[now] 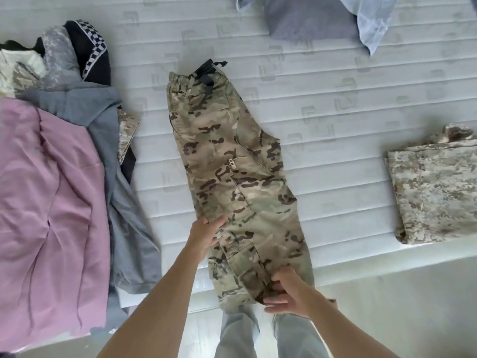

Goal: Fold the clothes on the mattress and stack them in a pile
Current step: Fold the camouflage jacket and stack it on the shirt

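camo pants (232, 177) are laid out lengthwise in the middle of the mattress (335, 120), legs folded one over the other, waistband toward the far edge and cuffs hanging just over the near edge. left hand (206, 235) lies on the left side of the pants around knee level, fingers mostly straight and pressing the fabric. right hand (286, 293) is down at the cuffs, fingers curled into the cloth, pinching a bunch of it.

over by the right edge there's a folded camo piece (433, 192) (lighter, pixel pattern), well apart from the pants. left side of the mattress has the unfolded heap: a pink sheet (51, 202) nearest, a grey shirt (121, 202) beside it, a black checkered top (90, 52) at the far left. at the far edge sit a grey cloth (307, 19) and a light blue shirt (371, 24), both rumpled.
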